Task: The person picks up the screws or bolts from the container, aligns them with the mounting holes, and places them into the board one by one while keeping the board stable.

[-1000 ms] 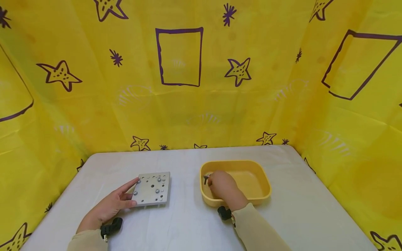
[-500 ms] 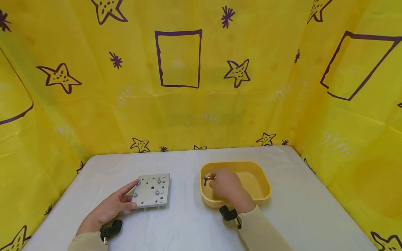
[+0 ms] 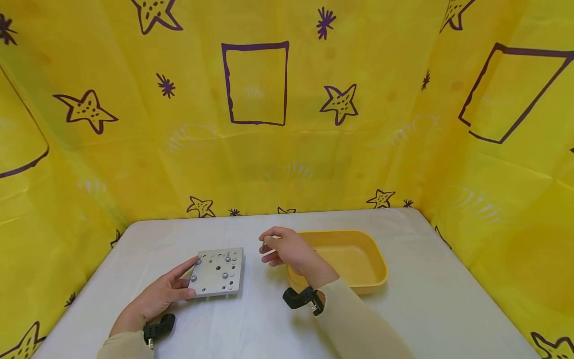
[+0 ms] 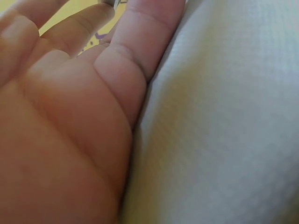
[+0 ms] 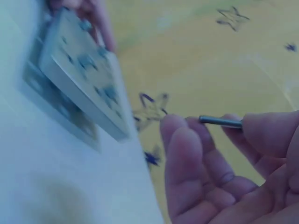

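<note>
A square, light metal plate (image 3: 208, 271) with holes and several bolts standing in it is on the left part of the table. My left hand (image 3: 157, 299) grips its left edge, index finger at the far corner and thumb at the near one. Between the plate and the yellow bin, my right hand (image 3: 291, 252) is raised and pinches a slim metal pin (image 5: 220, 122) between thumb and fingers. One end of the pin is hidden in the grip. In the left wrist view, the palm (image 4: 70, 135) fills the left side and the plate is hardly visible.
The yellow bin (image 3: 358, 269) stands right of centre, partly behind my right forearm. A small dark piece shows inside near the wrist. White cloth (image 3: 264, 324) covers the table. Yellow patterned curtains (image 3: 287, 149) enclose the back and sides.
My right hand has come up out of the yellow bin and moved left toward the plate, bringing the metal pin. The left hand and the plate have stayed in place.
</note>
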`<state>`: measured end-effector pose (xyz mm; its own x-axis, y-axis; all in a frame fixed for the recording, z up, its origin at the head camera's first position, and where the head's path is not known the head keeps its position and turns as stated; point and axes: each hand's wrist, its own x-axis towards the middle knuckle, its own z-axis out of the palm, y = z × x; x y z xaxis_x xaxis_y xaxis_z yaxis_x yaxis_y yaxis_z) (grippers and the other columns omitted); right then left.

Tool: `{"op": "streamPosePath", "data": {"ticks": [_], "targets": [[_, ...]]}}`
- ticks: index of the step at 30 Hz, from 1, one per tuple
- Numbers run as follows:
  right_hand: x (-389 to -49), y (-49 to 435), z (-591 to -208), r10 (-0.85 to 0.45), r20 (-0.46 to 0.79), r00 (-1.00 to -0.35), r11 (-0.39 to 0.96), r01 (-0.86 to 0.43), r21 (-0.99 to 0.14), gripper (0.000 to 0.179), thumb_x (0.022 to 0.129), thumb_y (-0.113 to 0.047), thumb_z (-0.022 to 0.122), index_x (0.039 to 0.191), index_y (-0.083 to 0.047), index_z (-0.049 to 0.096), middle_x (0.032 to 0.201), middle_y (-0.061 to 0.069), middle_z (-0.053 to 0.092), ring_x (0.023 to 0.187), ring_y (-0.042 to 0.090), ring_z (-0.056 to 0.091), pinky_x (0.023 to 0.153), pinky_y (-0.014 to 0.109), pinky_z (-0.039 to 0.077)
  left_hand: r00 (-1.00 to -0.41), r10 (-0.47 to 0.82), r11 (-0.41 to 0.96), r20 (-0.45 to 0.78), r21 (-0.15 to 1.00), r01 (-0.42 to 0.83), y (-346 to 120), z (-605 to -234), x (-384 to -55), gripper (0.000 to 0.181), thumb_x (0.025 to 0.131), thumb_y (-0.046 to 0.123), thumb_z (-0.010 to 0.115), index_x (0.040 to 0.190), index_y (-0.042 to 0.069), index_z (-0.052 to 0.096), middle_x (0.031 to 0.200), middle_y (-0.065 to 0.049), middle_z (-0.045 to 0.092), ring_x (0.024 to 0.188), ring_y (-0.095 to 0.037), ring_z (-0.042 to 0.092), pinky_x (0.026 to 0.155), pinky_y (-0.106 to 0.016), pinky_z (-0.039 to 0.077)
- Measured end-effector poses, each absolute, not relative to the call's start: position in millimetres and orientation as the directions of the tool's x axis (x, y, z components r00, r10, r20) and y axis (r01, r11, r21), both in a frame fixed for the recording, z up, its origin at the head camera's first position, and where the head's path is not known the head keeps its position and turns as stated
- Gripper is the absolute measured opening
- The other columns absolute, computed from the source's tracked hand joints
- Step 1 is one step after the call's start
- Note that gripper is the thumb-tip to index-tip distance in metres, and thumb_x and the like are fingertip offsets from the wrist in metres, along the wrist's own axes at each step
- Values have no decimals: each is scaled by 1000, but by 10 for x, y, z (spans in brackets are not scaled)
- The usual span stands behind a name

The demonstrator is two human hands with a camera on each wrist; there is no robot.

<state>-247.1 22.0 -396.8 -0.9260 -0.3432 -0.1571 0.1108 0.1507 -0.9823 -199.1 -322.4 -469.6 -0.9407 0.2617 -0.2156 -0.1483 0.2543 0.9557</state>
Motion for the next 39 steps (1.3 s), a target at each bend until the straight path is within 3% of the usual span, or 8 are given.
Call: {"op": "streamPosePath", "data": {"ticks": [7,14,22,39], "targets": [[-2281,-474,-4105,-406,-168,-898,198,93,-976,16,100,-15,61,107,-9,74,86,6,68,65,22,68,56,30,53,-939,254,263,-232,951,-164,-3210,-4668,-1996,94,85,12,80,160,20,24,159,-26,14,113,-32,54,87,-33,48],[-2139,-842,-4218,-406,-148,-902,292,26,-956,12,99,-14,64,104,-12,74,81,-1,65,56,19,66,48,28,48,-932,306,229,-192,966,-124,-3214,-4668,-1991,91,89,8,75,160,15,19,158,-31,11,115,-33,53,86,-32,49],[-2114,-949,-4236,-447,-81,-891,422,-131,-897,12,98,-14,65,103,-11,75,75,-8,64,51,14,64,53,25,43,-925,331,196,-186,972,-125,-3239,-4669,-2002,90,90,7,73,160,15,17,157,-34,11,114,-32,54,86,-32,49],[-2071,-998,-4241,-508,-40,-860,572,-303,-762,14,97,-20,67,108,-18,75,74,-16,60,49,5,58,60,22,42,-926,313,234,-210,962,-139,-3241,-4676,-1994,90,91,10,74,161,16,18,159,-27,15,117,-33,53,88,-35,48]]}}
